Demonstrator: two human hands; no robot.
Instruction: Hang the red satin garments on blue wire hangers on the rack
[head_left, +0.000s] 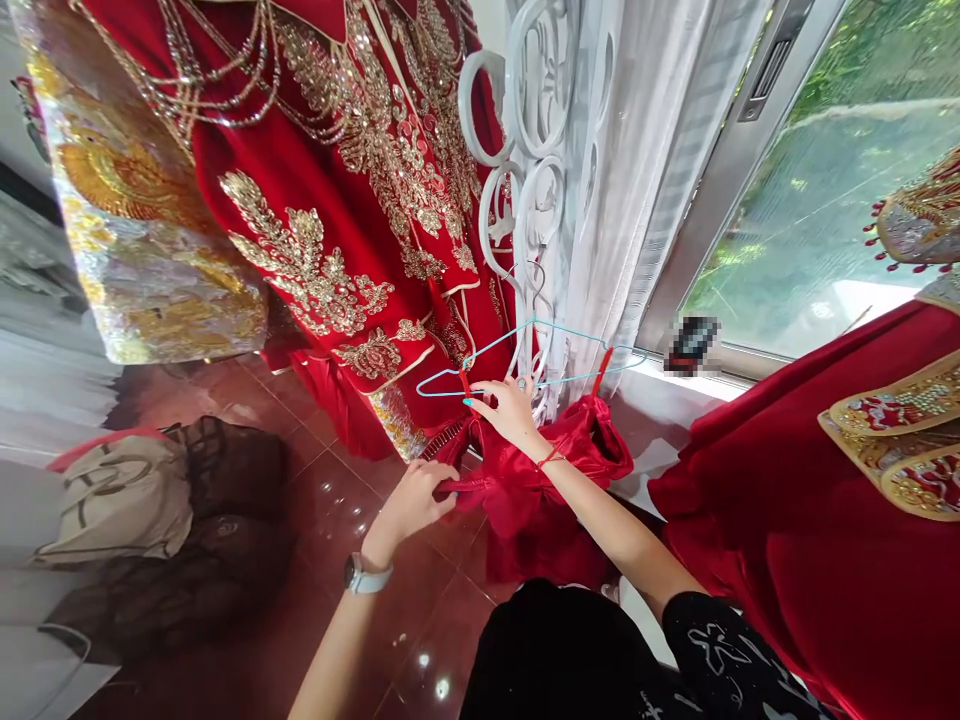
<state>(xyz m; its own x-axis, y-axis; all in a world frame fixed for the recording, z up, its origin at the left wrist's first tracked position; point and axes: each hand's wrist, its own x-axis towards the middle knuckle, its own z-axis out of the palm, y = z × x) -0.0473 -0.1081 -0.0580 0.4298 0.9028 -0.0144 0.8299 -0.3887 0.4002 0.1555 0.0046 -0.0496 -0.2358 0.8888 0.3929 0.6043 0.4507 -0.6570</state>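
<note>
A thin light-blue clothes hanger [577, 327] hangs near the white scrollwork rack, and a red satin dress [525, 545] hangs from it. On the right side, a thin red strap [602, 372] loops over the hanger. My right hand [504, 408] is closed in a pinch at the strap by the hanger's left end. Lower and to the left, my left hand [420, 500], with a watch at the wrist, grips a gathered red edge of the dress. Its fingertips are partly hidden by the fabric.
A red gown with gold embroidery [405, 150] hangs ahead, beside the white scrollwork rack [536, 100]. More red embroidered clothing [795, 470] hangs at the right, near the window [840, 180]. A cream bag [127, 495] and dark sheer fabric [225, 590] lie at the left on the tiled floor [337, 580].
</note>
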